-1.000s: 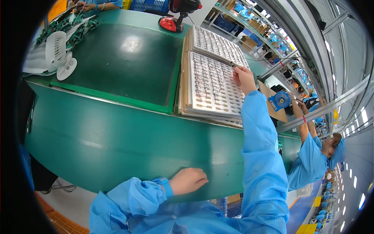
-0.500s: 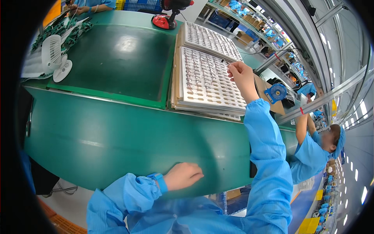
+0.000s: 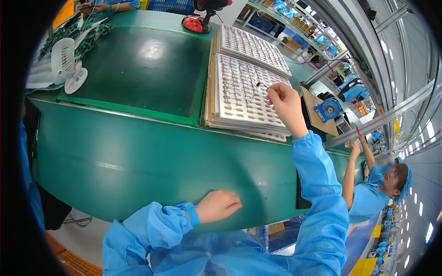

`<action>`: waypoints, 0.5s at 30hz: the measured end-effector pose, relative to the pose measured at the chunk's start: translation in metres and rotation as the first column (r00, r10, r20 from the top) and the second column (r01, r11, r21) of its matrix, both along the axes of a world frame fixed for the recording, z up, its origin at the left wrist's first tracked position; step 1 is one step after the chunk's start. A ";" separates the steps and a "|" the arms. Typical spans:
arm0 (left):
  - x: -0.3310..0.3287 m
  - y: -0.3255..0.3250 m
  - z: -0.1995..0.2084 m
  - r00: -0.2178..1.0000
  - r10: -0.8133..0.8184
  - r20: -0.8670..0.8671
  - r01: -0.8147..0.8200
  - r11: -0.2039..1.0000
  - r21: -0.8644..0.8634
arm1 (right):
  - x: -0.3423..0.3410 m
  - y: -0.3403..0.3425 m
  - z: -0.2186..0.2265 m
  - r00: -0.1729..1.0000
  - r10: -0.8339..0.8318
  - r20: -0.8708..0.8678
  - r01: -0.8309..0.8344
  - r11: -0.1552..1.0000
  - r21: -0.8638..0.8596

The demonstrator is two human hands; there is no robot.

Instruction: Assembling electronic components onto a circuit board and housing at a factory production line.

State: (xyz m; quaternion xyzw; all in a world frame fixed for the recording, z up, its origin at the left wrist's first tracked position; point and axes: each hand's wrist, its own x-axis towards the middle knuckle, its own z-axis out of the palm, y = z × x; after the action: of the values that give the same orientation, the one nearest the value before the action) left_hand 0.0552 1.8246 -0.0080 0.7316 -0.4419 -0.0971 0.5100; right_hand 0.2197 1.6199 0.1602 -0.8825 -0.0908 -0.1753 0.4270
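Note:
My right hand (image 3: 284,105) is closed in a pinch above the near white foam tray (image 3: 251,112). Just past its fingertips shows a small black-ended part (image 3: 258,84), which keeps its place relative to the fingers; whatever joins it to them is too fine to see. Rows of small cut-outs cover this tray, and thin dark wired pieces (image 3: 237,80) lie in many of them. Bare cut-outs show along the near side. My left hand (image 3: 218,206) rests on the green table near its front edge, fingers curled together, nothing visible in them.
Behind lies another filled tray (image 3: 253,48), atop the same stack. A red-and-black device (image 3: 197,24), a white fan (image 3: 64,64) and green-and-white bundles (image 3: 90,34) stand beyond the dark green mat (image 3: 138,73). At right are a blue fan (image 3: 328,109) and a co-worker (image 3: 375,186).
My right hand has come nearer and slightly left over the near tray, the black-ended part moving with it. My left hand has stayed put. The co-worker at right has shifted arms and head.

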 end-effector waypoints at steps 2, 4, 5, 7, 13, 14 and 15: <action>0.000 0.000 0.000 1.000 0.001 0.000 -0.001 1.000 0.005 | -0.010 0.008 -0.001 1.000 0.024 -0.005 -0.024 1.000 0.019; 0.000 0.000 0.002 1.000 0.009 -0.001 -0.009 1.000 -0.020 | -0.020 0.012 -0.001 0.998 0.012 -0.055 -0.008 0.998 0.066; 0.000 0.000 0.005 1.000 0.007 0.002 -0.007 1.000 -0.014 | -0.024 0.012 -0.002 0.996 0.035 -0.082 -0.023 0.989 0.149; 0.003 0.002 0.014 0.998 0.041 -0.050 -0.044 0.996 -0.079 | -0.033 0.011 -0.004 0.988 0.061 -0.139 -0.025 0.970 0.243; 0.031 0.003 0.082 0.910 0.392 0.136 -0.349 0.901 -0.258 | -0.056 0.000 -0.018 0.986 0.071 -0.153 -0.014 0.938 0.346; 0.039 0.002 0.092 0.882 0.432 0.189 -0.378 0.887 -0.266 | -0.057 -0.002 -0.020 0.985 0.068 -0.160 -0.005 0.930 0.367; 0.048 -0.004 0.103 0.854 0.459 0.244 -0.389 0.876 -0.285 | -0.059 -0.009 -0.022 0.986 0.062 -0.157 0.003 0.923 0.385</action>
State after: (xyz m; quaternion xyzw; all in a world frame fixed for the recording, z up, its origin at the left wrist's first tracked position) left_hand 0.1029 1.8210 0.0952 0.7545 -0.3501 0.1830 0.5241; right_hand 0.1612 1.6109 0.1384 -0.7918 -0.0320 -0.1090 0.6001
